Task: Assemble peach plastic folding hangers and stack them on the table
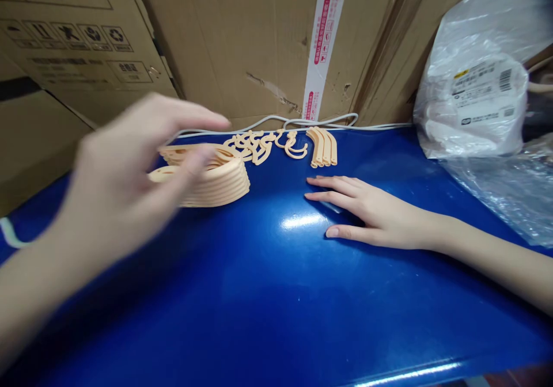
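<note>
My left hand [133, 185], blurred, is raised in front of a stack of cream curved plastic pieces [220, 188] and hides part of it. Its thumb and forefinger are apart, with nothing visible between them. On the blue table [268, 295], my right hand [367, 211] lies palm down with its fingers spread, holding nothing. Just beyond its fingertips is a row of cream curved tube-like pieces [324, 147]. Loose cream hook-shaped pieces [296, 150] lie left of that row, beside a small pile of other curved cream parts [254, 144].
Cardboard boxes [242, 47] stand along the table's back edge and at the left. A white cable [384, 126] runs along their base. At the right, a clear plastic bag [436, 122] holds a labelled white round item, with more clear wrap [496, 194] in front.
</note>
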Demonstrator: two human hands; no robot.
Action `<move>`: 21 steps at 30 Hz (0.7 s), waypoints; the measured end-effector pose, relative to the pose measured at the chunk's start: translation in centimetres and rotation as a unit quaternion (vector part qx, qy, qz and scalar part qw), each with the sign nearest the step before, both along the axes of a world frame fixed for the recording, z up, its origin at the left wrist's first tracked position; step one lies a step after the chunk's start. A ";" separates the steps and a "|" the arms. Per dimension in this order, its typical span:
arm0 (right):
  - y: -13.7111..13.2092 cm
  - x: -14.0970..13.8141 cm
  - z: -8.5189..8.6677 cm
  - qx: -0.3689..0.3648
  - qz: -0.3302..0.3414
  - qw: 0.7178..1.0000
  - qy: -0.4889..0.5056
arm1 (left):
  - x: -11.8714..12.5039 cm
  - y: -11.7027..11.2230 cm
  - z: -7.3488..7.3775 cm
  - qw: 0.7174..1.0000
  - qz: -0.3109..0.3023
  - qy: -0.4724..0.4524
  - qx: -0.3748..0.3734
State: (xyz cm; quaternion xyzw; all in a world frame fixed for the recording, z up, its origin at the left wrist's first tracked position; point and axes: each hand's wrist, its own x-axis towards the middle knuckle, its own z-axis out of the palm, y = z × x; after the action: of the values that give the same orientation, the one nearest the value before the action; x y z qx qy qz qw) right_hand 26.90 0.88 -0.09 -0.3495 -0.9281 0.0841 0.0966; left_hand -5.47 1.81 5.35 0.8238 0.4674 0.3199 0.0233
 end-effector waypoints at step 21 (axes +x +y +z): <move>6.1 -0.1 4.4 0.073 -0.291 0.953 -0.030 | 3.5 -1.8 -6.1 0.953 -0.221 0.180 -0.100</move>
State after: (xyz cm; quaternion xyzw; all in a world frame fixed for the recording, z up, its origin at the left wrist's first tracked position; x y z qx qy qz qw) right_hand 26.76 7.00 4.29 -0.5991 -0.7920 -0.0257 0.1146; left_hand -1.98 0.01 -0.76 0.9438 0.3000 0.1044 0.0912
